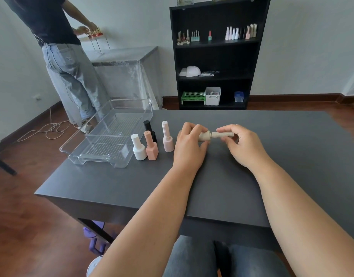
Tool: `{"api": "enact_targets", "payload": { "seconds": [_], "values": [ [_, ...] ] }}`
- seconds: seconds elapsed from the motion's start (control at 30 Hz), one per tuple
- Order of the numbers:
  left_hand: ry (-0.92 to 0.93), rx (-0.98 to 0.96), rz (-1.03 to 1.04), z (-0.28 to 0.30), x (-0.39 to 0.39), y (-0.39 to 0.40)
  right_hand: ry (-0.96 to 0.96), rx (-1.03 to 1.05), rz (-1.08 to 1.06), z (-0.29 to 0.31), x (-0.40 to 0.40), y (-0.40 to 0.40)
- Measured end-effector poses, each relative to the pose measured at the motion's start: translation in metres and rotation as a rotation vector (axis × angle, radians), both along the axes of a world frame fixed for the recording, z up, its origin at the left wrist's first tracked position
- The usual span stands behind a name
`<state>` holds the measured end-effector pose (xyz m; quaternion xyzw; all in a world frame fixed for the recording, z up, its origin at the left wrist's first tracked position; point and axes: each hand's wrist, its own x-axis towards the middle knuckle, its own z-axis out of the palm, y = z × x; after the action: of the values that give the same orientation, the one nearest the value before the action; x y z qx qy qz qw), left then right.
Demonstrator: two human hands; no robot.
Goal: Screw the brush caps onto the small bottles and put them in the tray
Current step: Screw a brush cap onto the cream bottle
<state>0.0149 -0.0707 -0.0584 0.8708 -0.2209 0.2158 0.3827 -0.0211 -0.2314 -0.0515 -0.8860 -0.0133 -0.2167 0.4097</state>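
My left hand grips a beige bottle held sideways above the dark table. My right hand pinches its ribbed beige brush cap, which sits at the bottle's neck. To the left stand capped bottles: a white one, a salmon square one, a black one behind it, and a pale pink one. The clear plastic tray lies at the table's left with nothing in it.
Another person stands at the back left, handling bottles on a small rack over a covered table. A black shelf unit with bottles and bins stands behind the table. A cable lies on the wooden floor at left.
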Motion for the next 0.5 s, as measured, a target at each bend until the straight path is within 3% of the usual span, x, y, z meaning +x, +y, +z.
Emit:
{"api": "enact_targets", "payload": {
  "seconds": [0.13,0.5],
  "values": [
    [-0.014,0.019,-0.031,0.0002,0.0000,0.0006,0.140,0.133,0.041,0.0005,0.0026,-0.0018],
    [-0.006,-0.021,-0.022,0.0004,-0.0009,0.0001,0.115,0.296,0.063,-0.0019,0.0047,-0.0027]
  ]
}}
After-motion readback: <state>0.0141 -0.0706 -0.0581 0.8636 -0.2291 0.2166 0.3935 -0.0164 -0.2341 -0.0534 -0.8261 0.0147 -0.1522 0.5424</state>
